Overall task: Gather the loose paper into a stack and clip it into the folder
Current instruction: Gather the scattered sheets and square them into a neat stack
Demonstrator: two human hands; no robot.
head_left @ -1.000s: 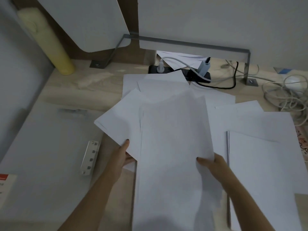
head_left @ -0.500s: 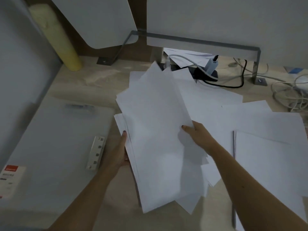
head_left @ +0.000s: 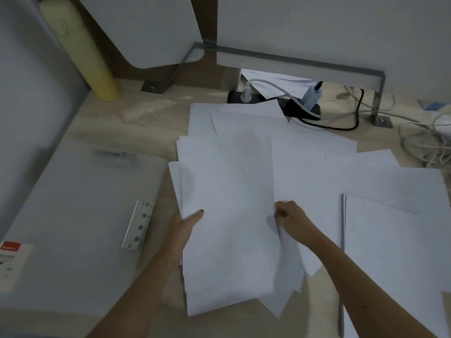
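Paper stack [head_left: 227, 215] gripped at both side edges, left hand [head_left: 181, 230] thumb on top and fingers beneath, right hand [head_left: 291, 222] pinching its right edge, open folder [head_left: 73, 215] flat left of left hand, loose sheets [head_left: 366, 191] right of right hand

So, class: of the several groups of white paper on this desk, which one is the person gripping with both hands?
The central stack, pinched by the left hand and right hand; the sheets to its right lie untouched.

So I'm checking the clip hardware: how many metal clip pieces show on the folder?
2. A long clip bar stands at the folder's right edge; a blurred clip lies near its far edge. Others may be hidden.
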